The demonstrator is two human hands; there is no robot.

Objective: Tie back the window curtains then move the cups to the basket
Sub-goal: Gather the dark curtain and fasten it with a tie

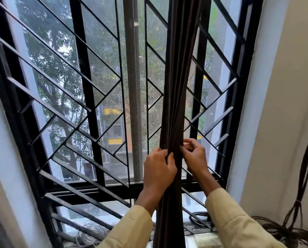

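Note:
A dark brown curtain (178, 77) hangs gathered into a narrow bunch in front of the barred window (88, 97), right of centre. My left hand (158, 169) grips the bunch from the left, thumb curled round its folds. My right hand (194, 156) pinches the folds from the right at about the same height. Whether a tie-back band is between the fingers is hidden. No cups or basket are in view.
Black metal grille bars cover the whole window, with a mesh screen behind. White walls (282, 104) flank it on both sides. Dark cables (300, 194) hang down the right wall and pile on the floor. Coiled wires (94, 231) lie on the sill at the bottom.

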